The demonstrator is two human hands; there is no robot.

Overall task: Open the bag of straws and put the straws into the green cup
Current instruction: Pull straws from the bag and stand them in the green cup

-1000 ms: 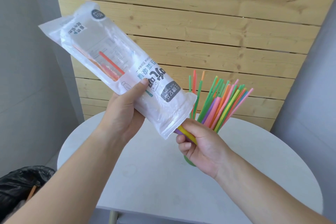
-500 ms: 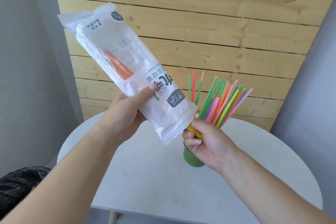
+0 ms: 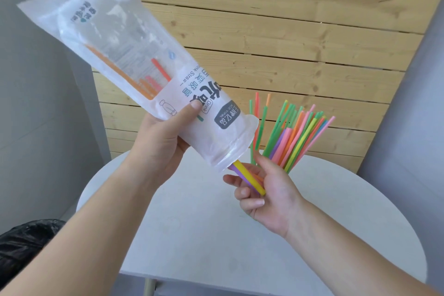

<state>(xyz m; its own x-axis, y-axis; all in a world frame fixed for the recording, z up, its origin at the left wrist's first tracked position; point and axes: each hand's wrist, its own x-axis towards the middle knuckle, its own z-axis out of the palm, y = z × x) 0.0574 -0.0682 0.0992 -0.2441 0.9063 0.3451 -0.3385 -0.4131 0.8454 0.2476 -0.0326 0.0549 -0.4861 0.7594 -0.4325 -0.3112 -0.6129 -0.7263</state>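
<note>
Our left hand (image 3: 158,142) is raised over the round white surface (image 3: 204,235), thumb and fingers wrapped round the clear printed plastic straw bag (image 3: 115,38). The bag is tilted, its open mouth pointing down to the right. Our right hand (image 3: 271,190) is cupped palm-up just under that mouth, fingers curled round the yellow and purple straws (image 3: 249,180) poking out. A few orange and red straws (image 3: 149,84) lie higher inside the bag. Behind the right hand a fanned bunch of coloured straws (image 3: 295,137) stands upright.
</note>
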